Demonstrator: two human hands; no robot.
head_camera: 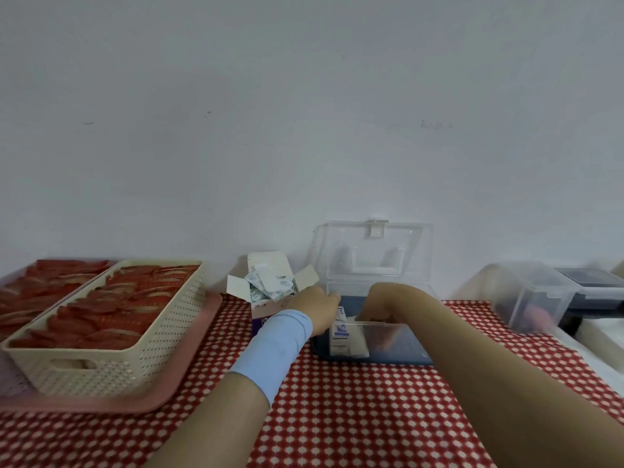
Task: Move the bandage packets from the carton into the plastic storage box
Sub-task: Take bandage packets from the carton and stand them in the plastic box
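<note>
Your right hand (381,300), grip hidden inside the storage box (415,339), and left hand (317,307), grip unclear, crowd the carton (265,309) at the box's nine o'clock: a nudge could spill its packets (270,285).

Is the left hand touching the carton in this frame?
Cannot tell. In the head view the left hand overlaps the right side of the carton, but neither contact nor a gap shows plainly.

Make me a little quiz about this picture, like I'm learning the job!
1. True or false: the lid of the plastic storage box is shut.
2. Which hand reaches into the box? A) left hand B) right hand
3. Fill in: bandage packets poke out of the open ___.
Key: 1 false, it stands open. 2 B. 3 carton.
</note>
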